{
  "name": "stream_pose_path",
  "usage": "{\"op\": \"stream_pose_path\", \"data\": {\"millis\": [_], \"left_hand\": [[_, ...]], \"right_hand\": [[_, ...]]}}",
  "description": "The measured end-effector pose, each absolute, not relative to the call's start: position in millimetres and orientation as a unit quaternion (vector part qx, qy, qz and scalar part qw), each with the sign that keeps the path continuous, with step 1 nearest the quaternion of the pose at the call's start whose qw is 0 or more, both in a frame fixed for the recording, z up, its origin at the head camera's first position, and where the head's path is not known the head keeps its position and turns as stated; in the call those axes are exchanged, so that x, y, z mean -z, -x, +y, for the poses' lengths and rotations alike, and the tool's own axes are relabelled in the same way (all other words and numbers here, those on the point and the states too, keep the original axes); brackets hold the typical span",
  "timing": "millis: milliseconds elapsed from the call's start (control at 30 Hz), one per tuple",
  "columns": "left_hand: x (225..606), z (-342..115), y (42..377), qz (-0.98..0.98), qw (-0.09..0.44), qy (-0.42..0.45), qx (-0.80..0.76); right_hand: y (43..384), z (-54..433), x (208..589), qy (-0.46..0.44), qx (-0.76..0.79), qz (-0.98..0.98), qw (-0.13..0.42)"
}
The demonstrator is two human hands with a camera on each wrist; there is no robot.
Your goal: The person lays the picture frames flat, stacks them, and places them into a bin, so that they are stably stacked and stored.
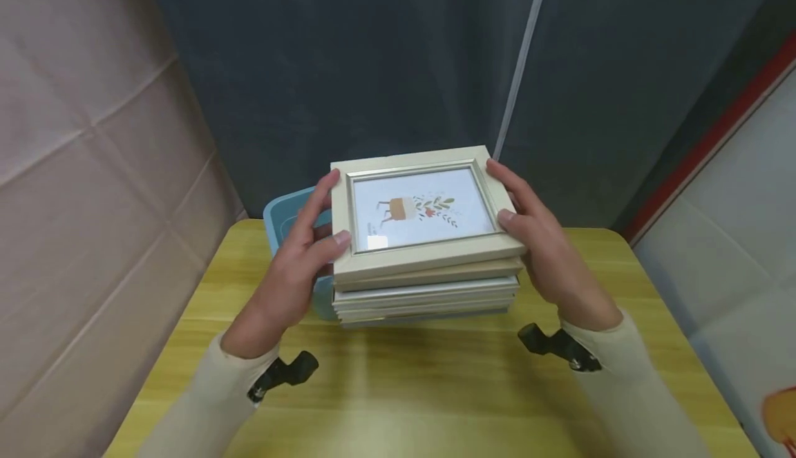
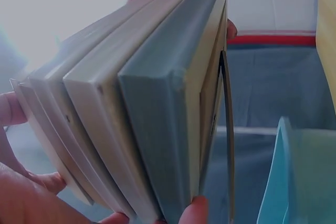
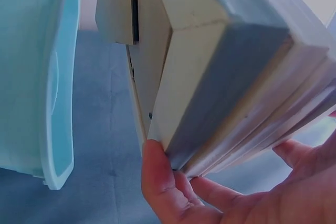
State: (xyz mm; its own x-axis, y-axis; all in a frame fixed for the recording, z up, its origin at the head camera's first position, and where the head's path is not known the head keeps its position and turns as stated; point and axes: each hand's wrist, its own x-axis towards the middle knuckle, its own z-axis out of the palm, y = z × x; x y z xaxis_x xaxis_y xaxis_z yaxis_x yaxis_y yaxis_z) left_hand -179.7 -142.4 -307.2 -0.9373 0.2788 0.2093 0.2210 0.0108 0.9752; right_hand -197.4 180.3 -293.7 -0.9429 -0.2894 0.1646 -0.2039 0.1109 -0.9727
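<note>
A stack of picture frames is held off the table between both hands. On top lies a cream picture frame (image 1: pixel 429 256) with a silver inner edge, face up, showing a drawing of a plant in a pot on legs. My left hand (image 1: pixel 292 275) grips the stack's left side, fingers spread from top to underside. At the right side my right hand (image 1: pixel 544 251) grips it likewise. The lowest is a blue-grey frame (image 2: pixel 157 82); its backing shows in both wrist views, and a stand flap (image 3: pixel 114 19) sticks out from it in the right wrist view.
Behind the stack, to the left, a light blue plastic bin (image 1: pixel 289 204) stands on the yellow wood-grain table (image 1: pixel 423 396). The stack hides much of the bin. A dark curtain (image 1: pixel 348 50) hangs at the back, with pale walls on either side.
</note>
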Motion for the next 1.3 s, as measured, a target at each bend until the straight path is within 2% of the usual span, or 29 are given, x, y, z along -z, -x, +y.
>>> {"op": "stream_pose_path", "data": {"millis": [267,633,833,1033,1300], "left_hand": [[313,-152,212,0.687,0.02,-0.154,-0.71],[324,-169,246,0.687,0.01,-0.106,-0.719],[333,-183,260,0.69,0.023,-0.068,-0.72],[343,-197,273,0.684,0.033,-0.027,-0.729],[360,-206,288,0.677,0.024,0.001,-0.735]], "right_hand": [[240,168,293,0.174,0.647,0.741,0.051],[303,146,311,0.177,0.656,0.729,0.08],[337,124,325,0.168,0.656,0.728,0.109],[360,106,339,0.154,0.639,0.742,0.133],[378,90,353,0.125,0.652,0.735,0.134]]}}
